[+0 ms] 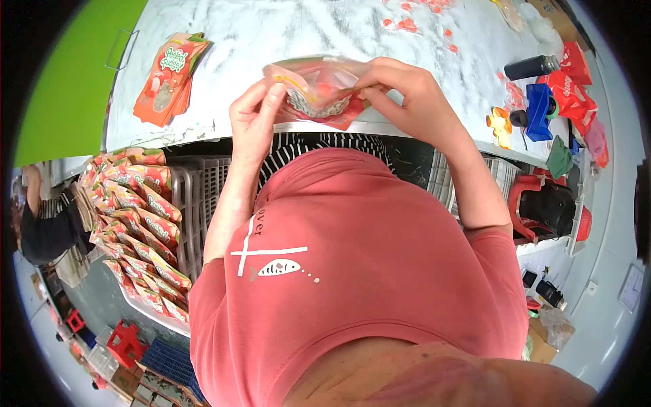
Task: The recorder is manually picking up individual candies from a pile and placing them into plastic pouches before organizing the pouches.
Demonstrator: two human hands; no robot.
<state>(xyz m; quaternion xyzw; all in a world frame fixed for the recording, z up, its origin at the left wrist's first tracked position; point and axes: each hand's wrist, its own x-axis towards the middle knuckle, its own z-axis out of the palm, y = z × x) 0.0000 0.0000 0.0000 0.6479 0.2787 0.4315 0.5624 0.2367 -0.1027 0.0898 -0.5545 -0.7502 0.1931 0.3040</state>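
Observation:
A red printed pouch with a clear window [319, 95] is stretched between my two hands over the table's near edge. My left hand [256, 108] pinches its left side with the thumb on top. At the right upper corner, the fingers of my right hand [400, 88] close on the pouch's rim. Its upper edge is blurred, and its inside cannot be made out. To the left on the table lies a stack of flat red pouches [166, 81] of the same kind.
Rows of filled pouches [139, 230] stand in a crate at my left, beside grey plastic crates [196, 190]. Small red wrapped pieces [407, 26] lie at the table's far side. A black flask [532, 67], a blue holder [539, 112] and red bags [569, 98] crowd the right end.

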